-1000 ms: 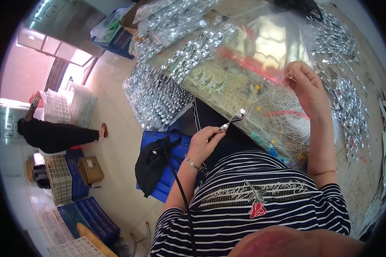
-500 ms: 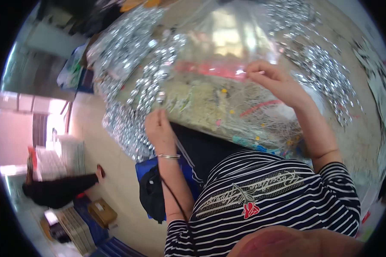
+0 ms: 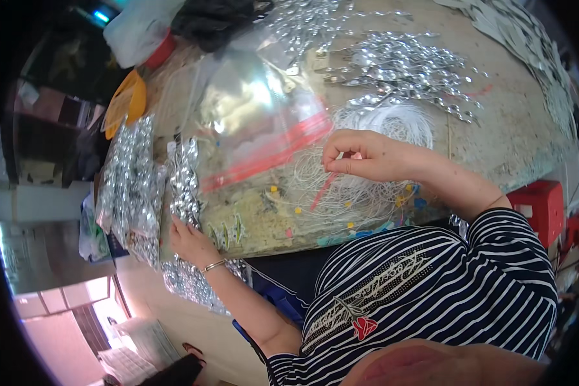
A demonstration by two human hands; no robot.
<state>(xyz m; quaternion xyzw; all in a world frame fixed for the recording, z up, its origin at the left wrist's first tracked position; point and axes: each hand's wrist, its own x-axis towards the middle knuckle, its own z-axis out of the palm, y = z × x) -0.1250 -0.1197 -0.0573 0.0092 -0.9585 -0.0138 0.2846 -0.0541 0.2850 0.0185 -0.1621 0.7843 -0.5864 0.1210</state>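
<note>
My left hand (image 3: 194,244) is at the table's near left edge. Its fingers are drawn together beside the lower end of a bundle of silver twisted strands (image 3: 185,180); whether it grips them is hidden. My right hand (image 3: 361,156) pinches its thumb and fingers together above a tangle of thin white string (image 3: 373,196). A small pink patch shows at those fingers, too little to name. A narrow red strip (image 3: 323,193) lies just below them. Clear plastic zip bags (image 3: 257,128) with a red closing band lie flat between my hands, touched by neither.
Silver strands (image 3: 399,64) are spread at the far right, with a larger pile (image 3: 132,186) along the left edge. Farther back are a yellow basket (image 3: 127,103), a white plastic bag (image 3: 138,32) and a black bag (image 3: 215,22). A red stool (image 3: 537,209) stands at the right.
The view has swung, showing more of the table's far left. My right hand has come away from the bags' red band, and the bags lie flat. My left hand remains by the silver strands.
</note>
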